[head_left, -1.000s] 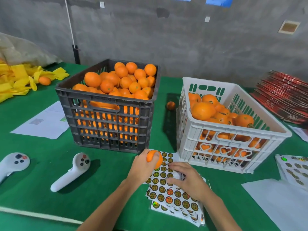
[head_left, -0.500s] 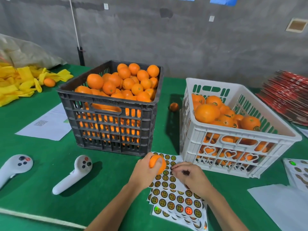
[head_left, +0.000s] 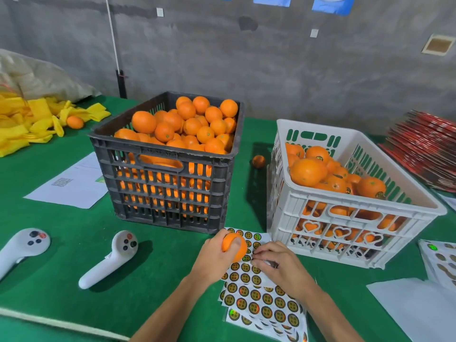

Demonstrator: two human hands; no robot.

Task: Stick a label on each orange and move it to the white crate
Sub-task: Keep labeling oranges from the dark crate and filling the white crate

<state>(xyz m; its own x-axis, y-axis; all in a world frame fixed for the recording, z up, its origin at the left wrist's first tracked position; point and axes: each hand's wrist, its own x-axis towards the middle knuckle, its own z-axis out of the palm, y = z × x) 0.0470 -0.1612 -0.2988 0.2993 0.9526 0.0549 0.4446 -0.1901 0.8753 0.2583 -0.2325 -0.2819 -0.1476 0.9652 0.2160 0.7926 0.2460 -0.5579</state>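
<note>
The left hand (head_left: 212, 255) grips a small round orange (head_left: 234, 245), just left of the right hand (head_left: 276, 265), whose curled fingers pinch at the glossy label sheet (head_left: 256, 299).

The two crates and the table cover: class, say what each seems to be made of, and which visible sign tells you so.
Black crate: apparently moulded plastic, matt; slotted walls and a moulded handle opening.
White crate: apparently plastic, smoother; heart-shaped cut-outs, thin rim.
Table cover: probably green felt or similar cloth; flat, no shine.
</note>
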